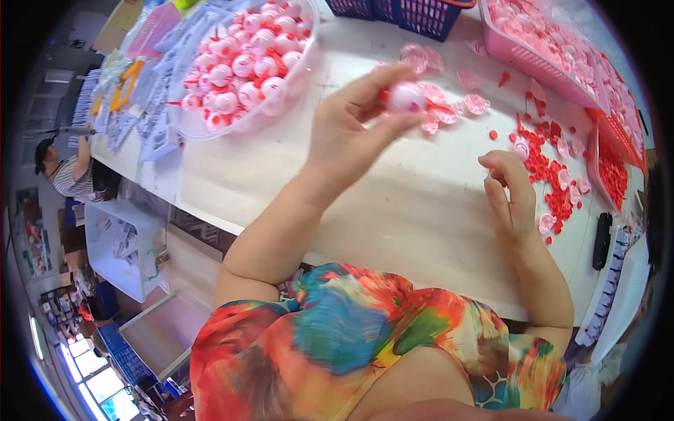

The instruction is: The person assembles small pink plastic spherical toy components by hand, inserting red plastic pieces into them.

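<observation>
Raised over the table, my left hand (344, 130) pinches a small pinkish-white ball (407, 97) between thumb and fingers; a red piece sticks out of it. My right hand (514, 200) is lower and to the right, fingers curled in; what they hold, if anything, is hidden. Beside it lies a loose heap of small red plastic pieces (540, 166), with another pinkish-white ball (521, 149) at its edge. Pink translucent shell-like pieces (477, 104) lie scattered beyond my hands. A clear plastic tub (246, 125) at the far left holds many similar balls with red parts.
Pink baskets (540, 74) full of pink pieces line the far right, near a red tray (602, 158) of red pieces. A dark blue basket (421, 27) stands at the back. A black object (602, 241) lies at right. Another person (70, 172) is at far left.
</observation>
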Motion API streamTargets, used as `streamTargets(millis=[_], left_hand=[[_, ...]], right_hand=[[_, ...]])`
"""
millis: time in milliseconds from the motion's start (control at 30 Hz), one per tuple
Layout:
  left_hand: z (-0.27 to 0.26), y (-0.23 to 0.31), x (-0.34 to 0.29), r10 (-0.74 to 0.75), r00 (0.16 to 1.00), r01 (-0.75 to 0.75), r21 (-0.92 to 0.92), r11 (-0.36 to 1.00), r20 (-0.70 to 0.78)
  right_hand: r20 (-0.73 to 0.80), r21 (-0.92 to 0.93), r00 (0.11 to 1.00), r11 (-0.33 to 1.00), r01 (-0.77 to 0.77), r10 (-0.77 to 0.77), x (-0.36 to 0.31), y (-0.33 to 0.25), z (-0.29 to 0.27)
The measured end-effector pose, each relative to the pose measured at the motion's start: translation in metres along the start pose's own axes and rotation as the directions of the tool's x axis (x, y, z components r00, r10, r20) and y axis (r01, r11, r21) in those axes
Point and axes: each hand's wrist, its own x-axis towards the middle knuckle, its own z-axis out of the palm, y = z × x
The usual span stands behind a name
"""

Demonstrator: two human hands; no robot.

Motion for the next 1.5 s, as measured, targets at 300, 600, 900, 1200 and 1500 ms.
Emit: streamTargets(millis=[300, 600, 900, 1200, 1500], left_hand=[[-0.179, 0.025, 0.025, 0.325, 0.898, 0.083, 0.841, 0.535, -0.296], [-0.124, 0.101, -0.065, -0.489, 0.866, 0.236, 0.775, 0.587, 0.107], [-0.058, 0.064, -0.187, -0.982, -0.029, 0.082, 0.980, 0.184, 0.187], [-0.040, 0.032, -0.117, -0.507, 0.843, 0.113, 0.864, 0.492, 0.179], [-0.014, -0.063, 0.005, 0.217, 0.870, -0.483, 0.853, 0.197, 0.442]], right_hand=[[0.114, -0.012, 0.989, 0.995, 0.094, -0.092, 0.006, -0.022, 0.008], [0.151, -0.097, 0.971, 0.975, 0.202, -0.186, -0.006, -0.002, 0.010], [0.186, -0.106, 0.895, 0.897, 0.428, -0.405, -0.018, 0.031, 0.023], [0.251, -0.177, 0.838, 0.828, 0.533, -0.485, -0.029, 0.033, 0.028], [0.296, -0.269, 0.788, 0.745, 0.611, -0.539, -0.022, 0.038, 0.029]])
